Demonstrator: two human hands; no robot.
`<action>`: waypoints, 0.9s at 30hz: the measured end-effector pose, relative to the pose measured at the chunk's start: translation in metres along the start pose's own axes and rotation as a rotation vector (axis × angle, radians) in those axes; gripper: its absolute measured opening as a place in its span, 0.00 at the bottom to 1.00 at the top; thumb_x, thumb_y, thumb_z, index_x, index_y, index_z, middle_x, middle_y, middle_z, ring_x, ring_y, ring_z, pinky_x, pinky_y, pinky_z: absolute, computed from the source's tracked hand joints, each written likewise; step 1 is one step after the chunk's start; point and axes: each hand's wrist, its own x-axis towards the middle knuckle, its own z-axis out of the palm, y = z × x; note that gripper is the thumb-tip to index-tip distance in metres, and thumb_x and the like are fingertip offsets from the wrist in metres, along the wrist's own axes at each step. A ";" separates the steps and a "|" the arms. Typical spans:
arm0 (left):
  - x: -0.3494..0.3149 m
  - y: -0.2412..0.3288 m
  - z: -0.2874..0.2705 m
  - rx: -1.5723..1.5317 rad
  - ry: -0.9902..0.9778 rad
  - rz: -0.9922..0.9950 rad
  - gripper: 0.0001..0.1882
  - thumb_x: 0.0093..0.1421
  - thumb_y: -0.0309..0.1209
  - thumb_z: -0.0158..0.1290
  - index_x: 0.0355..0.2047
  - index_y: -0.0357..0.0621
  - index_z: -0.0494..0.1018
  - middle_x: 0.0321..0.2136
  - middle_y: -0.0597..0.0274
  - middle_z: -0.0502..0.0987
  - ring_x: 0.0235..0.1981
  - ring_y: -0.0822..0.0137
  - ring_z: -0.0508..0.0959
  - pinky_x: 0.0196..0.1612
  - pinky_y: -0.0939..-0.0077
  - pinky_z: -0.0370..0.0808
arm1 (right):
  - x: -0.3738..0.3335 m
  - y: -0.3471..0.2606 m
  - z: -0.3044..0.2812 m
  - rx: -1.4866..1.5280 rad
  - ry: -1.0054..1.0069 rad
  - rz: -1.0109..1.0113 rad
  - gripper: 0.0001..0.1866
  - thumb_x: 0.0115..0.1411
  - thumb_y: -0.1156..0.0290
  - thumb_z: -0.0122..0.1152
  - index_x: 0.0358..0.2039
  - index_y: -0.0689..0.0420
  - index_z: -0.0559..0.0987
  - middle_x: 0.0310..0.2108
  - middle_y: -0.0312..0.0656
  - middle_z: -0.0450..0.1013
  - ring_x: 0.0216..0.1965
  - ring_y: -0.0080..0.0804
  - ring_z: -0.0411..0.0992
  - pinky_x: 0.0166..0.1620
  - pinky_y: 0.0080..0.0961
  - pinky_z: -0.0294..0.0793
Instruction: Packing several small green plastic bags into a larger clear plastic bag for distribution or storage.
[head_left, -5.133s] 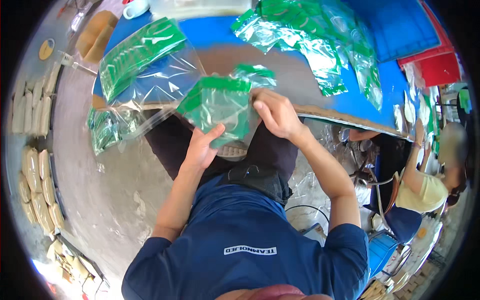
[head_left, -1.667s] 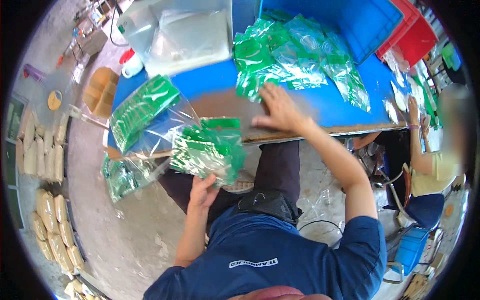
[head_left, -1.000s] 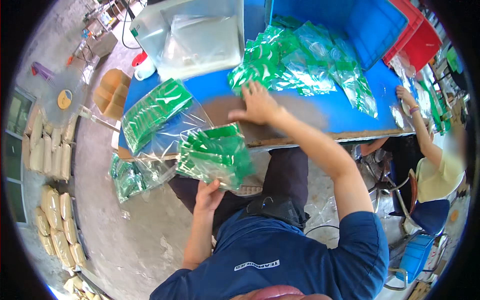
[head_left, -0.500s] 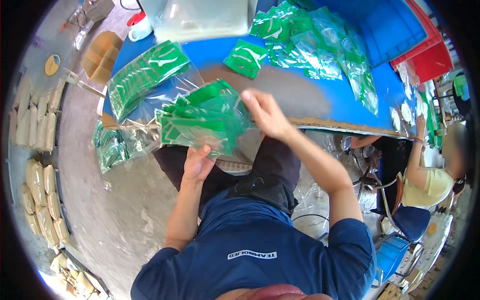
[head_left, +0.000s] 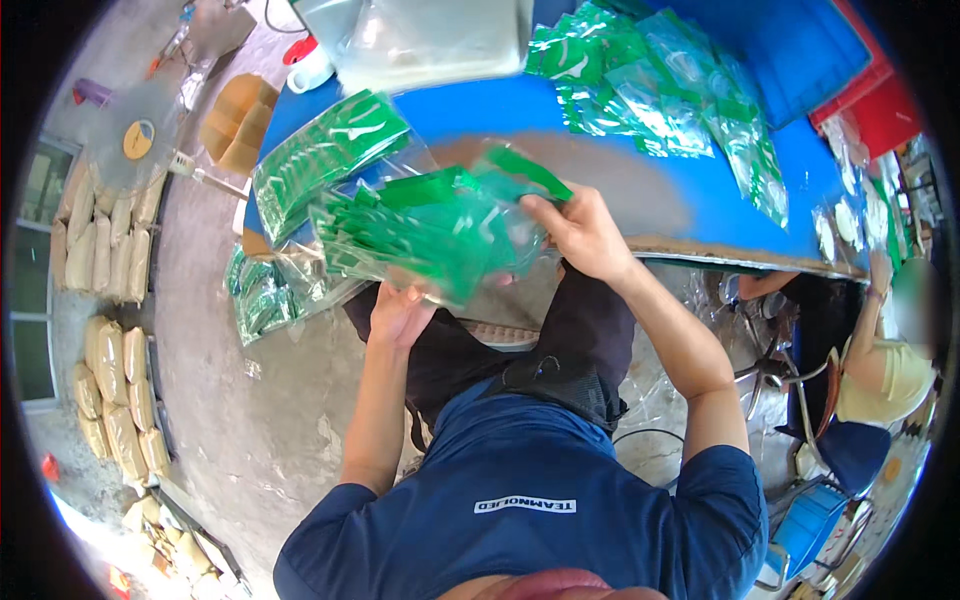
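Note:
My left hand (head_left: 402, 315) is closed on the lower edge of a clear plastic bag packed with green packets (head_left: 415, 225), held over my lap at the table's front edge. My right hand (head_left: 592, 238) pinches a flat green packet (head_left: 530, 172) against the bag's right end, its fingers partly hidden behind the plastic. Motion blurs the bag and that packet, so I cannot tell whether the packet is inside. Just beyond lies another full clear bag of green packets (head_left: 330, 160) on the blue table (head_left: 470, 115).
Many green packets in clear bags (head_left: 640, 85) lie at the far right, beside a blue bin (head_left: 800, 60). A stack of clear bags (head_left: 435, 45) and a white mug (head_left: 308, 68) are at the back. At right, a person (head_left: 880, 375) sits near a blue crate (head_left: 808, 525).
The single green packet that lay mid-table is gone from there, and my right hand now holds a green packet at the bag. The view has shifted slightly.

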 end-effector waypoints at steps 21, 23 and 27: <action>0.140 -0.002 0.076 0.889 -0.193 0.140 0.61 0.43 0.20 0.72 0.72 0.50 0.46 0.64 0.57 0.62 0.63 0.61 0.66 0.64 0.65 0.66 | 0.019 0.049 -0.021 -0.169 0.111 -0.101 0.52 0.46 0.65 0.79 0.66 0.61 0.56 0.58 0.56 0.67 0.59 0.49 0.68 0.61 0.40 0.67; 0.141 -0.013 0.076 0.873 -0.194 0.164 0.61 0.43 0.20 0.72 0.72 0.50 0.47 0.64 0.57 0.62 0.62 0.61 0.67 0.64 0.65 0.67 | 0.017 0.040 -0.025 -0.359 0.101 -0.175 0.50 0.45 0.65 0.79 0.64 0.59 0.57 0.55 0.56 0.69 0.58 0.54 0.68 0.58 0.42 0.68; 0.146 -0.011 0.100 0.740 -0.203 0.190 0.61 0.42 0.19 0.72 0.72 0.49 0.45 0.64 0.58 0.61 0.64 0.61 0.65 0.65 0.63 0.65 | 0.025 0.020 -0.021 0.089 -0.019 0.072 0.56 0.37 0.59 0.82 0.63 0.61 0.59 0.57 0.56 0.66 0.61 0.57 0.62 0.62 0.48 0.61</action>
